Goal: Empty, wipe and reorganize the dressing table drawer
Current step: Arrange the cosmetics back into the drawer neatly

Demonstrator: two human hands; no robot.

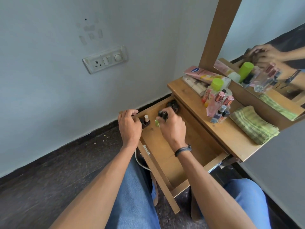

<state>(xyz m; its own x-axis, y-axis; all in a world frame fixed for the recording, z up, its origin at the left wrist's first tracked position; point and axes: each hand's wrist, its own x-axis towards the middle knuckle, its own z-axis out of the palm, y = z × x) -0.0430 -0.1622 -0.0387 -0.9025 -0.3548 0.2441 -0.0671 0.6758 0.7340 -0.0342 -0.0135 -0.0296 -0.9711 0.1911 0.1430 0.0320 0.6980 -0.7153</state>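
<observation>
Clutching little bottles [157, 122] in right grip [172, 128], holding the drawer [158, 177] with left grip [130, 124]. Might drop one: too many at once.

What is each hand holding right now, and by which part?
Right hand grips a small green bottle by its dark cap. Left hand curls over the drawer rim at its far corner.

My left hand [129, 125] grips the open drawer's [165, 156] far corner; my right hand [172, 128] pinches what looks like a small dark bottle [162, 115] inside it.
</observation>
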